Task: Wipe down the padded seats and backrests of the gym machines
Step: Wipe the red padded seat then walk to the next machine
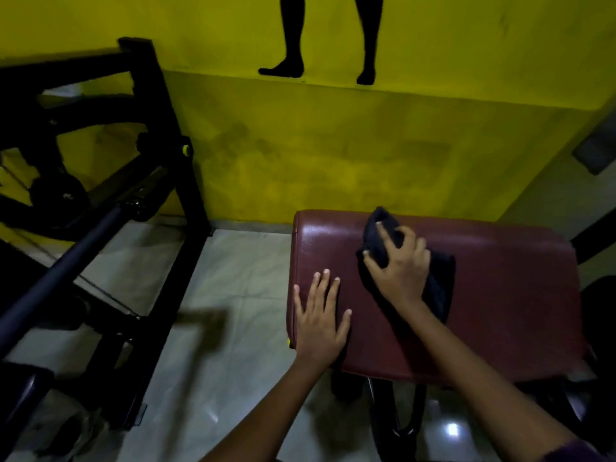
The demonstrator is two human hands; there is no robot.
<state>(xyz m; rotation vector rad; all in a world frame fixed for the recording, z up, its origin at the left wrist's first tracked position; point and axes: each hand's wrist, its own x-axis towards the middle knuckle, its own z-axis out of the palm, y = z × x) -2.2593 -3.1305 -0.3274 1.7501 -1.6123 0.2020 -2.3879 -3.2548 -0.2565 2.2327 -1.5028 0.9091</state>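
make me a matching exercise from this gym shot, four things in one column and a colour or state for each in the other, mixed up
Things:
1. padded seat
2. cloth
3. left hand
4. wall

States:
a. yellow
b. flat on the pad, fingers spread
c. dark red
d. black, gripped by the right hand

Pairs: 1-c, 2-d, 3-b, 4-a

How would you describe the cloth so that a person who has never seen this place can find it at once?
Find the yellow wall; below it stands a maroon padded seat. On the seat's top lies the cloth, gripped by the right hand. It is the only dark, crumpled thing there; the left hand beside it lies flat and bare.
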